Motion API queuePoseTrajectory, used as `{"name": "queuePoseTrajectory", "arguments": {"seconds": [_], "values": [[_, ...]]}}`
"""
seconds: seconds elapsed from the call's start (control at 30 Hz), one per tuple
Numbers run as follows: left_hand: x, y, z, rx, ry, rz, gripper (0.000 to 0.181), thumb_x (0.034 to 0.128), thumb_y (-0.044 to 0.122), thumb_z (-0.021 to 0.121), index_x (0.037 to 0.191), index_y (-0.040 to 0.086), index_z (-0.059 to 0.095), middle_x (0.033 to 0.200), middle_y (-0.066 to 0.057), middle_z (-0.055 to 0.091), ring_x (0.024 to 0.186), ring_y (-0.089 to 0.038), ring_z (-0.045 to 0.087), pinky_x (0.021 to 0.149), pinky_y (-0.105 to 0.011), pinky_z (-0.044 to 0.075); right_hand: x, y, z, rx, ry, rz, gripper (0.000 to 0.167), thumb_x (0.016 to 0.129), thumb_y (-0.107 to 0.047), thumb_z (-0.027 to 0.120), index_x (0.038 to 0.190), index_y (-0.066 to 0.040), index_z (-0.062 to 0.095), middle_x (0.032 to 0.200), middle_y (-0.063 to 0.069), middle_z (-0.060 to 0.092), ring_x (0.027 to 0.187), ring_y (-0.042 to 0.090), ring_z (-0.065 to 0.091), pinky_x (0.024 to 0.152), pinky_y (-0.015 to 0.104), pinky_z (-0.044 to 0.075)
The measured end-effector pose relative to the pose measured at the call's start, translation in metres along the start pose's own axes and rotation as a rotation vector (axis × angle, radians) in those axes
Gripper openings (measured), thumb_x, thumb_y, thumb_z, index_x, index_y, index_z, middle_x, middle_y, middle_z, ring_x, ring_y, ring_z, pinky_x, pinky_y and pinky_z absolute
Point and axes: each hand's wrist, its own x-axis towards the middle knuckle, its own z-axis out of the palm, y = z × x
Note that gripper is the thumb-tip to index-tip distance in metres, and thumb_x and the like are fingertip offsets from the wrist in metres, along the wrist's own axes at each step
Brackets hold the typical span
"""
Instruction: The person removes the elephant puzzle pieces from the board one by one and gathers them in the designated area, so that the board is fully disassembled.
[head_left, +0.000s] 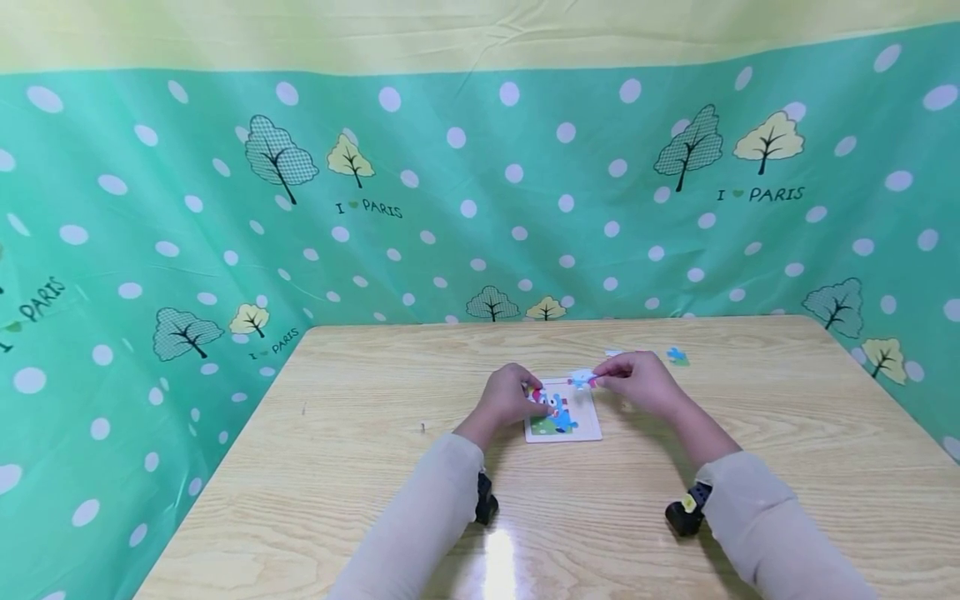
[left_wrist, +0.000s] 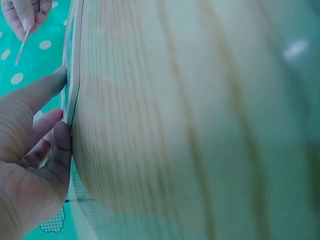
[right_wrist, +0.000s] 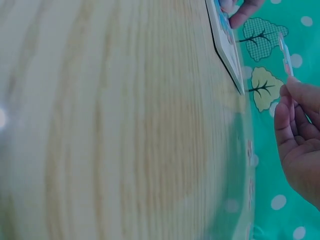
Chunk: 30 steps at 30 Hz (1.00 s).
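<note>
A square jigsaw puzzle board (head_left: 585,427) with a white border lies flat on the table, partly filled with a blue cartoon figure and green ground. My left hand (head_left: 510,396) holds the board at its left side, thumb on top and bent fingers by the edge, as the left wrist view (left_wrist: 35,145) shows. Just above the upper right corner, my right hand (head_left: 641,382) pinches a thin puzzle piece (head_left: 581,379) between thumb and fingertips. In the right wrist view this puzzle piece (right_wrist: 285,55) stands edge-on, apart from the board.
A loose blue and green puzzle piece (head_left: 677,357) lies beyond my right hand. Other flat pieces (head_left: 617,352) sit behind that hand, partly hidden. The wooden table (head_left: 360,483) reaches a green dotted curtain (head_left: 420,192). A small dark speck (head_left: 422,427) is left of the board.
</note>
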Motion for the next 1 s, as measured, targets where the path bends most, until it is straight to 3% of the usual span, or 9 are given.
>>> {"name": "queuePoseTrajectory", "arguments": {"seconds": [0.33, 0.6, 0.77, 0.83, 1.0], "values": [[-0.001, -0.001, -0.001, -0.014, -0.011, 0.01, 0.034, 0.0799, 0.029, 0.093, 0.105, 0.011, 0.08, 0.114, -0.001, 0.063, 0.092, -0.016, 0.056, 0.085, -0.03, 0.052, -0.003, 0.011, -0.013, 0.026, 0.024, 0.021, 0.016, 0.098, -0.01, 0.073, 0.111, -0.002, 0.078, 0.118, 0.016, 0.072, 0.106, 0.028, 0.065, 0.079, 0.029, 0.056], [-0.001, -0.003, -0.002, -0.019, 0.0, 0.022, 0.034, 0.0791, 0.029, 0.093, 0.105, 0.01, 0.08, 0.113, -0.001, 0.063, 0.092, -0.015, 0.056, 0.086, -0.029, 0.052, -0.003, 0.017, -0.023, 0.025, 0.03, 0.025, 0.021, 0.097, -0.009, 0.073, 0.114, 0.003, 0.075, 0.108, 0.015, 0.073, 0.098, 0.024, 0.065, 0.079, 0.028, 0.057], [-0.001, -0.002, -0.002, -0.025, -0.002, 0.024, 0.035, 0.0789, 0.029, 0.093, 0.106, 0.01, 0.08, 0.113, -0.001, 0.063, 0.092, -0.015, 0.056, 0.086, -0.029, 0.052, -0.004, 0.021, -0.027, 0.032, 0.034, 0.06, 0.022, 0.097, -0.007, 0.072, 0.117, 0.003, 0.073, 0.126, 0.024, 0.066, 0.104, 0.03, 0.062, 0.079, 0.03, 0.057], [-0.001, -0.002, -0.002, -0.025, -0.004, 0.022, 0.035, 0.079, 0.029, 0.093, 0.106, 0.01, 0.08, 0.113, -0.001, 0.063, 0.092, -0.015, 0.056, 0.085, -0.029, 0.052, -0.003, 0.023, -0.028, 0.04, 0.04, 0.07, 0.023, 0.097, -0.007, 0.072, 0.117, 0.004, 0.073, 0.134, 0.027, 0.061, 0.114, 0.036, 0.06, 0.079, 0.027, 0.056], [-0.002, -0.002, -0.003, -0.025, -0.007, 0.018, 0.035, 0.0793, 0.03, 0.093, 0.106, 0.011, 0.08, 0.113, -0.001, 0.063, 0.091, -0.015, 0.056, 0.083, -0.028, 0.052, -0.002, 0.031, -0.029, 0.03, 0.06, 0.084, 0.024, 0.097, -0.007, 0.073, 0.118, 0.004, 0.073, 0.134, 0.028, 0.062, 0.12, 0.038, 0.058, 0.075, 0.02, 0.053]]}}
